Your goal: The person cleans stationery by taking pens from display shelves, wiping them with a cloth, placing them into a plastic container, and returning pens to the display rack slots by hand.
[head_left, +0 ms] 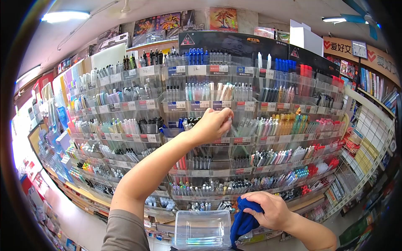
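Observation:
My left hand (213, 124) reaches up to the middle of a tall pen display rack, its fingers curled closed in front of a clear compartment. Whatever is between those fingertips is too small or hidden to make out. Clear-barrelled pens (247, 125) stand just right of that hand, with price labels (205, 104) right above it. Down at the lower right, my right hand (270, 210) grips a bunched blue cloth (243, 224). Left of the cloth is an open clear plastic box (202, 214) with several light blue and green pens (205, 241) lying in it.
Stepped clear tiers of pens fill the view, including blue-capped pens (197, 56) at the top and red ones (306, 70) to the right. A white wire grid (368, 142) borders the rack's right side. Boxed sets (223, 19) stand along the top shelf.

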Available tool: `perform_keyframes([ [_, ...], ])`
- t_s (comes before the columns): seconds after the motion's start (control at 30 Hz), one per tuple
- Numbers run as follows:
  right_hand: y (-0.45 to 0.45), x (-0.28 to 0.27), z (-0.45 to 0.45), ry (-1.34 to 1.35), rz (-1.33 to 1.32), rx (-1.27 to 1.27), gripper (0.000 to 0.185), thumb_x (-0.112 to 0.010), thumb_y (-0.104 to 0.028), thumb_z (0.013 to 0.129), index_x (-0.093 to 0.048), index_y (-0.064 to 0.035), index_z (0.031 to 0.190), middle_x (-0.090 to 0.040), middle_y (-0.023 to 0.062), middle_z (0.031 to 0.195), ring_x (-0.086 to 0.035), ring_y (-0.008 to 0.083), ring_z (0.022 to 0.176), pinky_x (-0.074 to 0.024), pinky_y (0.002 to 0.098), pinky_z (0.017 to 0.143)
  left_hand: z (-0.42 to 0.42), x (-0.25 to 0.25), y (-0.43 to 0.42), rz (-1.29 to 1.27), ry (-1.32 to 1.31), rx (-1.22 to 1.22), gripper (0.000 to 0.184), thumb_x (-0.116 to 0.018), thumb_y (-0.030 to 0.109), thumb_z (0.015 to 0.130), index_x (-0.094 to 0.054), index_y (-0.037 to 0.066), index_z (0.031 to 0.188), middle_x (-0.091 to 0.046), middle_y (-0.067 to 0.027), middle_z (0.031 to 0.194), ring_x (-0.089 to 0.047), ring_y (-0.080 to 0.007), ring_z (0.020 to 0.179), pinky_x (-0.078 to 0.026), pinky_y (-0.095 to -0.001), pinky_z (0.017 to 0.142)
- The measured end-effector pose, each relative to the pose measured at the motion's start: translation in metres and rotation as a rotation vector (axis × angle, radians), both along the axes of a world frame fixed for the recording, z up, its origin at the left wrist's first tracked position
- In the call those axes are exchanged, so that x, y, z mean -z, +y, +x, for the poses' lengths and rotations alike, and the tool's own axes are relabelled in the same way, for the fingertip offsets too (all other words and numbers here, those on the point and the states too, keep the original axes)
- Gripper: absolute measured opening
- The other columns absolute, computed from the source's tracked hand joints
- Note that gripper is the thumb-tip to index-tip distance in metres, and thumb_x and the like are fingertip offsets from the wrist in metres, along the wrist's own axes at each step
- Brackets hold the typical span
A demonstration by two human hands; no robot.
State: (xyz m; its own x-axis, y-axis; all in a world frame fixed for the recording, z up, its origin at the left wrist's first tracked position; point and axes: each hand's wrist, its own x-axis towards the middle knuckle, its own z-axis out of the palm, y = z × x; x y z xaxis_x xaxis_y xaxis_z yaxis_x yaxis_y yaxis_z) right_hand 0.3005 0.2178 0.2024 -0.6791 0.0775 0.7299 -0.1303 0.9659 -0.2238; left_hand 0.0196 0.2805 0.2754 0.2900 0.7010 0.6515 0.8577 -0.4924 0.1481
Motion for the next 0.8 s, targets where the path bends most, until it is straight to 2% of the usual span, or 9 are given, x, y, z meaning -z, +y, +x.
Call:
perform_keyframes([
  [0.17,0.000,0.006,-0.004,-0.005,-0.047,0.006,0.042,-0.072,-0.007,0.070,-0.048,-0.0012,0.104,-0.062,0.0129,0.093,-0.063,0.0280,0.080,-0.0521,0.0312,0.069,-0.001,0.006,-0.004,0.105,0.114,-0.015,0.016,-0.053,0.015,0.081,-0.054,0.006,0.095,-0.059,-0.0091,0.083,-0.056,-0.0268,0.086,-0.036,-0.0378,0.080],
  [0.3,-0.002,0.015,-0.011,0.055,-0.339,0.035,0.032,-0.067,-0.011,0.078,-0.049,-0.0024,0.103,-0.063,0.0135,0.092,-0.063,0.0274,0.080,-0.0506,0.0319,0.071,0.013,0.006,-0.021,0.312,0.082,-0.042,0.019,-0.056,0.009,0.078,-0.056,0.004,0.097,-0.058,-0.0115,0.093,-0.052,-0.0287,0.093,-0.038,-0.0389,0.083],
  [0.4,0.008,0.021,-0.014,0.138,-0.662,0.077,0.027,-0.065,-0.009,0.080,-0.049,-0.0012,0.101,-0.063,0.0125,0.095,-0.062,0.0192,0.083,-0.0482,0.0295,0.075,0.034,0.020,-0.051,0.362,-0.054,0.089,0.018,-0.056,0.002,0.078,-0.055,0.002,0.096,-0.057,-0.0127,0.091,-0.053,-0.0300,0.089,-0.042,-0.0378,0.079],
  [0.43,0.007,0.018,-0.018,0.239,-0.818,0.017,0.023,-0.063,-0.009,0.082,-0.050,-0.0015,0.100,-0.062,0.0086,0.093,-0.058,0.0144,0.084,-0.0464,0.0275,0.076,0.042,0.034,-0.064,0.185,-0.177,0.144,0.016,-0.056,0.004,0.080,-0.055,0.001,0.095,-0.057,-0.0127,0.088,-0.056,-0.0251,0.083,-0.044,-0.0343,0.075],
  [0.5,0.019,0.023,-0.020,0.276,-0.884,0.063,0.021,-0.062,-0.009,0.084,-0.050,-0.0021,0.099,-0.058,0.0039,0.089,-0.054,0.0099,0.083,-0.0447,0.0247,0.076,0.060,0.062,-0.090,-0.307,-0.436,0.190,0.015,-0.054,0.011,0.086,-0.054,0.000,0.097,-0.058,-0.0081,0.088,-0.057,-0.0143,0.083,-0.046,-0.0286,0.076],
  [0.57,0.022,0.024,-0.024,0.341,-1.024,0.019,0.018,-0.061,-0.009,0.085,-0.050,-0.0028,0.099,-0.056,0.0014,0.088,-0.051,0.0066,0.080,-0.0432,0.0215,0.074,0.073,0.098,-0.109,-0.683,-0.682,0.307,0.032,-0.055,0.017,0.087,-0.046,0.000,0.113,-0.055,-0.0076,0.103,-0.051,-0.0139,0.100,-0.041,-0.0305,0.089],
  [0.63,0.024,0.027,-0.027,0.351,-1.165,-0.039,0.017,-0.060,-0.008,0.085,-0.051,-0.0029,0.099,-0.056,0.0012,0.088,-0.051,0.0065,0.079,-0.0432,0.0213,0.073,0.086,0.145,-0.114,-0.665,-0.905,0.427,0.048,-0.062,0.023,0.085,-0.039,0.001,0.121,-0.051,-0.0090,0.112,-0.049,-0.0141,0.101,-0.040,-0.0299,0.088],
  [0.7,0.026,0.031,-0.030,0.319,-1.240,-0.071,0.017,-0.059,-0.008,0.086,-0.051,-0.0031,0.099,-0.056,0.0011,0.088,-0.051,0.0065,0.079,-0.0433,0.0216,0.073,0.094,0.166,-0.118,-0.642,-1.090,0.427,0.047,-0.063,0.023,0.084,-0.042,0.001,0.119,-0.053,-0.0061,0.109,-0.049,-0.0122,0.101,-0.039,-0.0276,0.089],
  [0.8,0.035,0.046,-0.032,0.255,-1.200,-0.035,0.018,-0.059,-0.008,0.086,-0.050,-0.0029,0.101,-0.056,0.0015,0.089,-0.052,0.0066,0.080,-0.0433,0.0219,0.073,0.080,0.172,-0.128,-0.863,-1.284,0.394,0.045,-0.064,0.022,0.083,-0.046,0.001,0.119,-0.056,-0.0037,0.105,-0.050,-0.0104,0.100,-0.039,-0.0261,0.090],
])
